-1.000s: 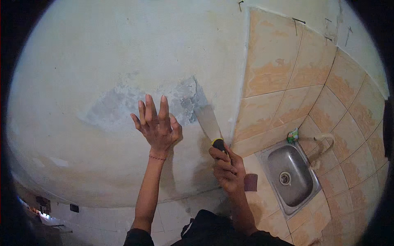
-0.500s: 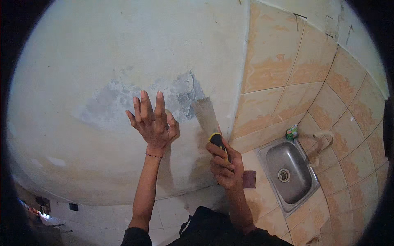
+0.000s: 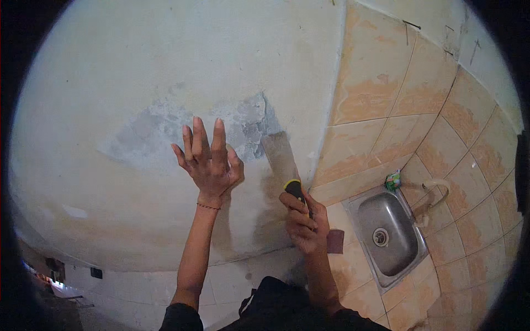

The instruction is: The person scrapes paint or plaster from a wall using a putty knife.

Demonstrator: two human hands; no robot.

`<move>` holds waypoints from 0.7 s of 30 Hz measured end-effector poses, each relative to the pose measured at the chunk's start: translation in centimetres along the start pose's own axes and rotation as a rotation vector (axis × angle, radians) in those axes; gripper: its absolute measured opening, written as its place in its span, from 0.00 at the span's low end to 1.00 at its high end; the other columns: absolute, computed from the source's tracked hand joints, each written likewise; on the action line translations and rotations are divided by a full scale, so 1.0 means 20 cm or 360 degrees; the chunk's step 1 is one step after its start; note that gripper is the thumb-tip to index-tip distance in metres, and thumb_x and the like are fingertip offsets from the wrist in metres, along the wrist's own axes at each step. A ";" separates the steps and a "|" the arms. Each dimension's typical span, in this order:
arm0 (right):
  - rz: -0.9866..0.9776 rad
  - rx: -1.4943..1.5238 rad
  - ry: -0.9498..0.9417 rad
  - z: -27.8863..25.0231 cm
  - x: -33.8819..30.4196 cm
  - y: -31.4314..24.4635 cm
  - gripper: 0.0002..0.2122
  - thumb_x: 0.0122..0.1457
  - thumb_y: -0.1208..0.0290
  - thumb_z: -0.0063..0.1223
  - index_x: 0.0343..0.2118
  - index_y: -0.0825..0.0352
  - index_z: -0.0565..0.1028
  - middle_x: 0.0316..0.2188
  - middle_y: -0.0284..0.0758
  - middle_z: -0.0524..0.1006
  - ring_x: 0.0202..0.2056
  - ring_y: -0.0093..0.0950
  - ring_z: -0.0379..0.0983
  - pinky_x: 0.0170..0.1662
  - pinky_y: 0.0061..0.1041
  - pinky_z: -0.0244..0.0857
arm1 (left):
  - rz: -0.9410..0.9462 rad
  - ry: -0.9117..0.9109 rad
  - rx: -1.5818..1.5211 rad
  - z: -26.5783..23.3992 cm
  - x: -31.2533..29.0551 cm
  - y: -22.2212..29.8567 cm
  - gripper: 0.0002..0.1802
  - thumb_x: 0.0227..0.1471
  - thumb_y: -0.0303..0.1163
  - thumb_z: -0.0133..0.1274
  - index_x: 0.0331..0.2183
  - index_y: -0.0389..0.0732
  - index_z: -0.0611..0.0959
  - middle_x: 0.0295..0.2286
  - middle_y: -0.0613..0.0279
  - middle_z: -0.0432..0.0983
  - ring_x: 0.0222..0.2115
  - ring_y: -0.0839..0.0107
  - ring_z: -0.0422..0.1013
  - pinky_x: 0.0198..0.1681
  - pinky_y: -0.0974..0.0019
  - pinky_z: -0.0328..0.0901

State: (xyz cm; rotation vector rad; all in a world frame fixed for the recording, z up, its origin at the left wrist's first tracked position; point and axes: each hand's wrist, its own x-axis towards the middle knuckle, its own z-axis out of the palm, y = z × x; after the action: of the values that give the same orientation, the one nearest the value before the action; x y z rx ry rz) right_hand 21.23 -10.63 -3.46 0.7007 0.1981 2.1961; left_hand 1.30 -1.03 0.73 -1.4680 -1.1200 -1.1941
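My right hand (image 3: 304, 223) grips a putty knife by its black and yellow handle. The wide, dull blade of the putty knife (image 3: 280, 154) points up and to the left, its tip at the lower right edge of a bare grey patch (image 3: 251, 129) on the pale wall. Cracked, lifting paint (image 3: 259, 127) edges that patch near the tip. Left of the blade, my left hand (image 3: 211, 163) is spread against the wall over the lower part of the patch, fingers pointing up and holding nothing. A thin dark cord bracelet (image 3: 208, 206) circles that wrist.
Orange and cream wall tiles (image 3: 367, 105) begin right of the painted wall (image 3: 138, 49). A steel sink (image 3: 389, 234) is set in the tiled counter (image 3: 353, 273), with a tap (image 3: 436, 190) and a green packet (image 3: 392, 180) beside it. A small dark red piece (image 3: 335, 241) lies on the counter near my right wrist.
The view has shifted slightly. Both hands keep nearly the same places on the wall, and the blade tip stays at the patch's right edge.
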 end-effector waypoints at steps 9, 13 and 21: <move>-0.0032 0.0066 0.0029 0.00 -0.02 0.02 0.11 0.71 0.65 0.29 0.34 0.67 0.56 0.25 0.32 0.58 0.11 0.16 0.57 0.06 0.12 0.56 | 0.0000 0.0012 0.0020 0.00 0.00 0.00 0.32 0.51 0.43 0.40 0.59 0.54 0.71 0.61 0.57 0.59 0.65 0.61 0.46 0.69 0.50 0.28; 0.0014 0.0068 -0.0006 0.01 -0.02 0.03 0.11 0.71 0.64 0.29 0.35 0.67 0.57 0.25 0.31 0.58 0.12 0.16 0.57 0.06 0.11 0.55 | 0.0001 0.0020 0.0000 -0.01 0.01 -0.01 0.32 0.51 0.42 0.40 0.59 0.54 0.71 0.61 0.58 0.58 0.65 0.61 0.46 0.69 0.50 0.27; -0.0026 -0.0017 0.0003 0.04 -0.02 0.03 0.12 0.71 0.63 0.29 0.39 0.69 0.58 0.25 0.31 0.58 0.13 0.15 0.57 0.05 0.12 0.52 | 0.0017 0.0059 0.0000 0.01 0.00 -0.01 0.33 0.49 0.40 0.41 0.59 0.54 0.70 0.62 0.57 0.57 0.65 0.61 0.46 0.69 0.50 0.27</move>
State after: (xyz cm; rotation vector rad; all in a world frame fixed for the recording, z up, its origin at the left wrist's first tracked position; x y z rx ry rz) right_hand 21.47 -11.34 -2.67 0.6888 0.1924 2.1806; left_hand 1.07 -0.68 0.82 -1.4443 -1.0860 -1.2093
